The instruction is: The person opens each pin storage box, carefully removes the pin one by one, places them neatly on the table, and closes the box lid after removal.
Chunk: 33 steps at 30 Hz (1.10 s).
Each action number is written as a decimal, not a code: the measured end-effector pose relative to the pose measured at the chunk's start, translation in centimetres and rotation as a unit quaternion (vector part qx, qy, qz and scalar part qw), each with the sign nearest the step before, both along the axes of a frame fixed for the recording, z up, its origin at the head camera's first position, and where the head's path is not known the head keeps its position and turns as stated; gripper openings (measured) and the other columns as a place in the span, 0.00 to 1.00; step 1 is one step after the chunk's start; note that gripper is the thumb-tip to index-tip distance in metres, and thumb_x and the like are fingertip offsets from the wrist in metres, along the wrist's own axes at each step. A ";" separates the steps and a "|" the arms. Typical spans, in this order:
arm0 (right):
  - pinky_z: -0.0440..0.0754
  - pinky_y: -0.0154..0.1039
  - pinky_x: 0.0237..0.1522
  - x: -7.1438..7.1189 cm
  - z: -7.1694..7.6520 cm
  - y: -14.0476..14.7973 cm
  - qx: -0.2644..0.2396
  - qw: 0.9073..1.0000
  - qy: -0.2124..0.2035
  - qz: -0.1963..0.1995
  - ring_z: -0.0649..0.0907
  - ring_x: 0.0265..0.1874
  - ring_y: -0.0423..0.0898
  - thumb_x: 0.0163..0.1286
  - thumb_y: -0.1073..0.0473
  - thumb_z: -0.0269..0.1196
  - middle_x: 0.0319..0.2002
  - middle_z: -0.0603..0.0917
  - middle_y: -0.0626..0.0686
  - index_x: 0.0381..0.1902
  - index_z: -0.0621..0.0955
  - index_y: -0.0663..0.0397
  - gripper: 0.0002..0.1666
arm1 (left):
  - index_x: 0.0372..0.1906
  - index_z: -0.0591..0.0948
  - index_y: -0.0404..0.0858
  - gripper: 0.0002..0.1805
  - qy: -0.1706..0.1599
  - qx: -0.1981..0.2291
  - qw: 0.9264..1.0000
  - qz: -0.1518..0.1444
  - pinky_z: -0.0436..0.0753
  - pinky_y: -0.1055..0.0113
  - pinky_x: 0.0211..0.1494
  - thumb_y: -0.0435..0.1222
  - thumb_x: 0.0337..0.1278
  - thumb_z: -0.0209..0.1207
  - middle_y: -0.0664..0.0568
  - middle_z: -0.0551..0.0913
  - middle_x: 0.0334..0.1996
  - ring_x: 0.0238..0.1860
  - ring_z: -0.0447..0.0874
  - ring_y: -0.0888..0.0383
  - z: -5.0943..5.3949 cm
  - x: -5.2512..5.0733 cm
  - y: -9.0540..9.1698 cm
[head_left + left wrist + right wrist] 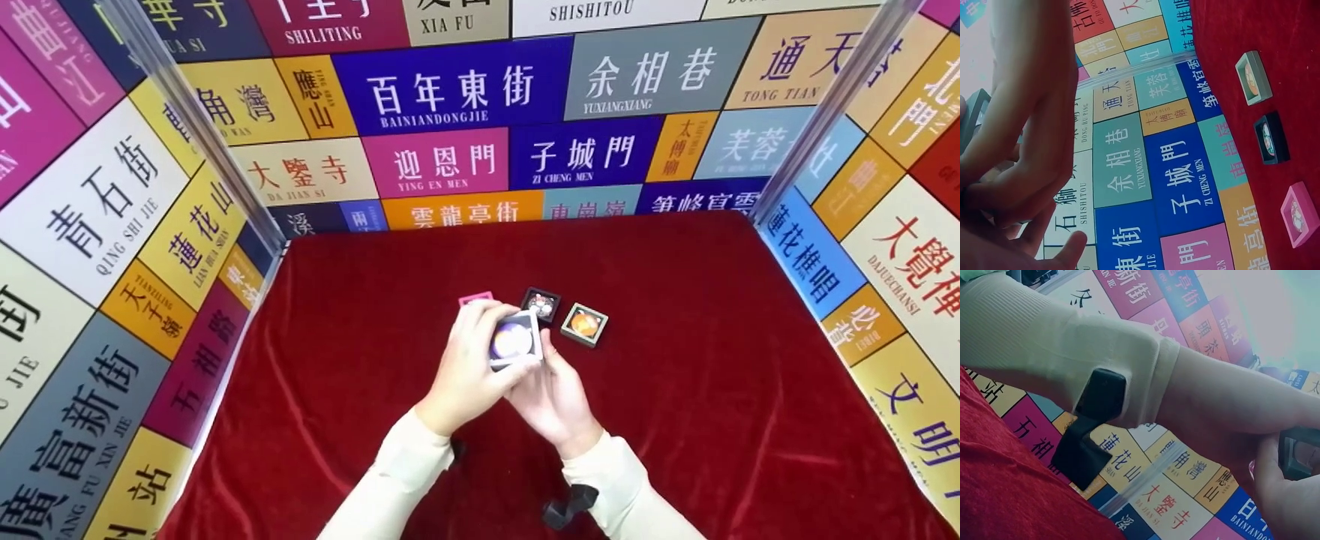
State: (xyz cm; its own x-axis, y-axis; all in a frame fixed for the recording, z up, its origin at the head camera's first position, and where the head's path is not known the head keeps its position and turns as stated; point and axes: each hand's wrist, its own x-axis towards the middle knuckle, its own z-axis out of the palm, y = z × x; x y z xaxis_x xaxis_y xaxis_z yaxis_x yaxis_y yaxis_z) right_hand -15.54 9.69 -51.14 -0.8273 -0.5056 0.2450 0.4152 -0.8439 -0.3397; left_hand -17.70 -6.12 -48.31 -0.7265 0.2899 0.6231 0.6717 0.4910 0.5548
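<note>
A person's left hand (466, 364) is wrapping its curled fingers and thumb around a small, pale grey, square open-fronted box (536, 336), which is framing a round purple, white and yellow disc (512, 341). The right hand (551, 401) is holding the same box from below and the right, its thumb curving up beside it. The box is tilting above a dark red velvet cloth (360, 337). Beyond, a square pink box (475, 297), a square black box (554, 306) and a square olive-green box (579, 339) are lying in a row, apart.
</note>
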 end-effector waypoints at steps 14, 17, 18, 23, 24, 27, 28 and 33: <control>0.75 0.43 0.69 0.4 0.4 -0.6 0.054 0.996 -0.020 -0.063 0.81 0.65 0.47 0.86 0.40 0.55 0.66 0.83 0.52 0.72 0.79 0.46 0.27 | 0.67 0.82 0.37 0.37 -0.008 0.032 0.999 -0.012 0.73 0.54 0.69 0.56 0.62 0.74 0.51 0.77 0.62 0.65 0.72 0.55 -0.8 -0.1 0.4; 0.76 0.42 0.67 0.5 0.2 -0.7 0.073 0.994 -0.029 -0.079 0.81 0.63 0.47 0.86 0.38 0.56 0.65 0.83 0.52 0.71 0.78 0.45 0.27 | 0.70 0.80 0.39 0.39 -0.011 0.015 1.000 -0.007 0.72 0.51 0.71 0.57 0.61 0.74 0.50 0.77 0.65 0.68 0.71 0.54 -0.9 0.0 0.4; 0.77 0.42 0.67 0.5 0.2 -0.8 0.079 0.993 -0.032 -0.084 0.82 0.62 0.47 0.85 0.38 0.57 0.64 0.83 0.52 0.71 0.78 0.46 0.28 | 0.71 0.80 0.39 0.40 -0.010 0.005 1.000 -0.003 0.71 0.50 0.71 0.58 0.61 0.74 0.50 0.77 0.65 0.68 0.71 0.54 -0.9 0.0 0.4; 0.78 0.40 0.64 0.5 -0.1 -1.1 0.094 0.989 -0.051 -0.101 0.82 0.58 0.47 0.83 0.36 0.60 0.61 0.84 0.51 0.69 0.79 0.48 0.30 | 0.73 0.78 0.40 0.44 0.006 -0.051 0.999 0.012 0.72 0.48 0.68 0.60 0.60 0.75 0.49 0.77 0.65 0.68 0.72 0.54 -0.8 0.0 0.5; 0.78 0.39 0.63 0.5 -0.2 -1.2 0.095 0.989 -0.055 -0.103 0.83 0.58 0.47 0.83 0.36 0.60 0.61 0.84 0.51 0.68 0.79 0.48 0.30 | 0.73 0.78 0.40 0.44 0.010 -0.060 0.998 0.014 0.73 0.49 0.67 0.61 0.60 0.75 0.49 0.77 0.65 0.67 0.73 0.54 -0.8 -0.1 0.5; 0.78 0.40 0.62 0.6 -0.3 -1.3 0.093 0.988 -0.067 -0.104 0.83 0.57 0.47 0.84 0.36 0.59 0.61 0.84 0.51 0.68 0.80 0.47 0.28 | 0.72 0.79 0.39 0.44 0.017 -0.078 0.997 0.021 0.73 0.50 0.63 0.62 0.59 0.74 0.50 0.78 0.63 0.64 0.74 0.55 -0.9 -0.2 0.5; 0.78 0.40 0.63 0.7 -0.3 -1.4 0.092 0.988 -0.070 -0.102 0.83 0.57 0.47 0.84 0.37 0.58 0.61 0.84 0.51 0.68 0.80 0.47 0.28 | 0.71 0.80 0.39 0.44 0.017 -0.079 0.996 0.023 0.73 0.50 0.62 0.63 0.59 0.74 0.50 0.78 0.62 0.64 0.74 0.55 -0.9 -0.2 0.4; 0.76 0.42 0.66 0.8 -0.6 -1.4 0.084 0.989 -0.080 -0.093 0.82 0.60 0.48 0.81 0.42 0.60 0.62 0.82 0.54 0.69 0.79 0.50 0.28 | 0.69 0.82 0.42 0.41 0.006 -0.068 0.997 0.028 0.72 0.51 0.64 0.63 0.57 0.75 0.51 0.79 0.61 0.64 0.74 0.56 -1.0 -0.3 0.2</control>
State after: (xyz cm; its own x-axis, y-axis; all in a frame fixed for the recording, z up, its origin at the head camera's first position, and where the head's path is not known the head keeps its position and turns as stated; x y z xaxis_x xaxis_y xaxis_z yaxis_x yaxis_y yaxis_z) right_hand -14.71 8.26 -51.73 -0.9312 -0.3634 0.0294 0.3174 -0.8477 -0.4250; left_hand -18.00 -5.89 -49.34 -0.7368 0.3319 0.5890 0.6472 0.5983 0.4725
